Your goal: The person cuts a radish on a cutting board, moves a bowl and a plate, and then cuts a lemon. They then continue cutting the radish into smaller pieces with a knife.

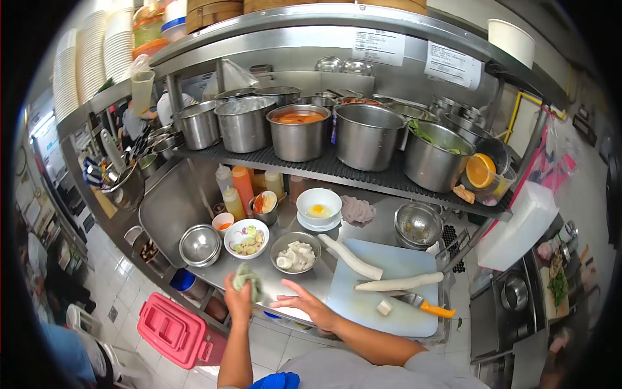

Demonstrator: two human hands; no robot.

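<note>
My left hand (238, 297) is closed on a crumpled pale green cloth (247, 280) at the counter's front edge. My right hand (307, 303) is held just to the right with its fingers spread and nothing in it. Behind my hands, a metal bowl (295, 253) holds white chunks, and a white bowl (246, 238) holds sliced pieces. Two long white peeled pieces, one of them (408, 281) lying crosswise, rest on the pale blue cutting board (363, 311). A knife with an orange handle (437, 310) and a small white chunk (384, 307) are also on the board.
Above the counter, a shelf (350, 170) carries several steel pots. A bowl with an egg (318, 206), squeeze bottles (243, 185) and nested metal bowls (200, 246) stand behind. A pink bin (173, 329) is on the floor; a person (61, 275) is at the left.
</note>
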